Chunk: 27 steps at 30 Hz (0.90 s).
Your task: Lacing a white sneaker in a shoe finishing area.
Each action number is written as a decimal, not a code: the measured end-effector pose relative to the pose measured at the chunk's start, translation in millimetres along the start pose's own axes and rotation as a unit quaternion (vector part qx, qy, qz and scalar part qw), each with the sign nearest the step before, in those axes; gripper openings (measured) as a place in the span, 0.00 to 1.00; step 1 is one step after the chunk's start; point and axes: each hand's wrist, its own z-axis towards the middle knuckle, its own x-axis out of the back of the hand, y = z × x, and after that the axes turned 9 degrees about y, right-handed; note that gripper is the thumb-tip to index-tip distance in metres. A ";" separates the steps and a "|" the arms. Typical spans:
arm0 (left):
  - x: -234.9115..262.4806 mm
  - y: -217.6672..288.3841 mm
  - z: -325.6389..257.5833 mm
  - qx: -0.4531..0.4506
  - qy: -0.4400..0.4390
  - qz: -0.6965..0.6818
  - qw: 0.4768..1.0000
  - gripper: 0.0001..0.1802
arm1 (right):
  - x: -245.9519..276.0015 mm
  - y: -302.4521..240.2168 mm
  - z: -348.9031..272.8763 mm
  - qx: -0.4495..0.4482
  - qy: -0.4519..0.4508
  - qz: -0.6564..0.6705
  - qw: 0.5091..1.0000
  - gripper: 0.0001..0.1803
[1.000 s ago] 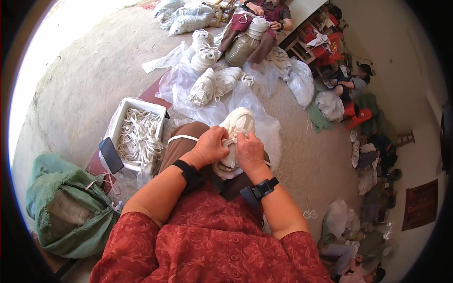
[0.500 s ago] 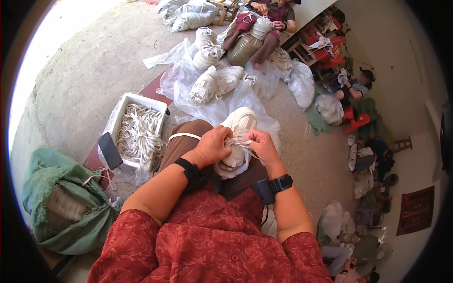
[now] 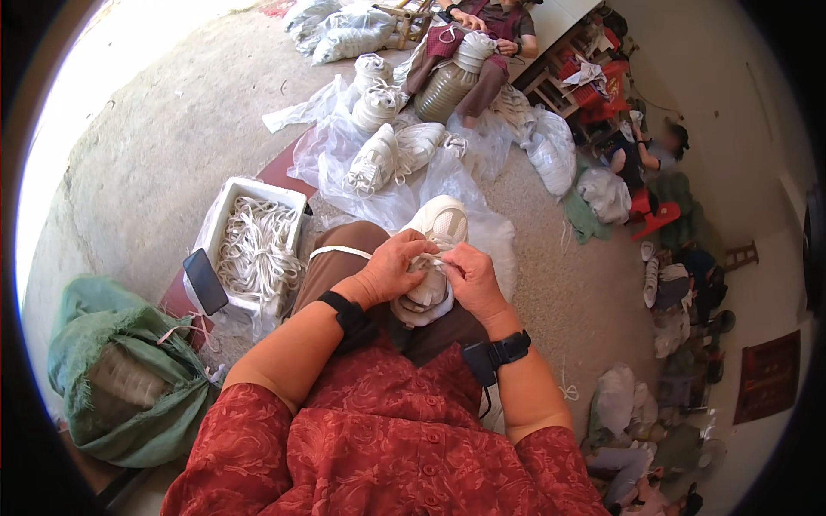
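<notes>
A white sneaker (image 3: 442, 218) lies across my lap, its toe pointing away from me. Over its eyelets, my left hand (image 3: 394, 270) pinches a white shoelace (image 3: 435, 258), thumb and fingers bent together. Opposite it, my right hand (image 3: 475, 277) is closed on the same lace, fingertips close to those of the left. The hands hide part of the lacing and of the shoe's middle. A pale band or lace (image 3: 337, 249) crosses my brown trouser leg beside the left hand.
To the left stands a white tub (image 3: 301, 203) full of laces, a phone (image 3: 204, 281) at its near corner. A green sack (image 3: 129, 387) sits nearer. Ahead, several sneakers (image 3: 375, 161) lie on clear plastic, with another person (image 3: 490, 26) working beyond. Bags and people line the right.
My right hand has drawn in toward the left and lower over the shoe, and the lace end it held out to the side no longer shows. My left hand has barely moved.
</notes>
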 end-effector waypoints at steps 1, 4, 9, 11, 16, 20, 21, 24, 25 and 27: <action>-0.6 1.1 1.5 0.001 -0.002 -0.014 1.000 0.18 | -0.5 -1.9 0.3 0.000 0.001 0.001 1.000 0.02; -5.0 3.3 3.8 0.022 0.003 -0.021 1.000 0.15 | -1.1 -6.4 -1.5 0.089 0.028 -0.200 0.975 0.01; -9.4 10.5 6.5 0.042 0.030 0.100 0.994 0.12 | -8.9 4.4 -11.5 0.076 0.117 -0.269 0.953 0.02; -11.2 12.8 7.6 0.028 0.042 0.129 0.990 0.11 | -15.5 16.4 -15.1 0.049 0.143 -0.239 0.959 0.03; -7.4 -2.0 13.2 0.107 0.105 -0.049 0.987 0.16 | -8.7 20.1 -12.1 -0.205 0.085 0.149 0.964 0.07; 0.8 9.0 23.3 0.140 0.019 -0.135 0.981 0.19 | 3.7 10.6 -9.1 -0.312 0.026 0.311 0.897 0.05; 2.4 14.6 25.6 0.140 0.017 -0.134 0.981 0.19 | 3.9 10.3 -9.2 -0.298 0.017 0.315 0.901 0.05; 1.1 16.7 27.5 0.138 -0.123 -0.164 0.969 0.15 | 2.5 5.0 -7.5 -0.288 0.007 0.289 0.913 0.05; 0.4 13.3 24.8 0.138 -0.126 -0.163 0.969 0.15 | 1.6 4.6 -8.3 -0.288 0.010 0.290 0.912 0.05; 0.6 8.7 20.1 0.192 -0.140 -0.239 0.941 0.08 | 0.9 6.3 -11.0 -0.269 0.008 0.264 0.926 0.05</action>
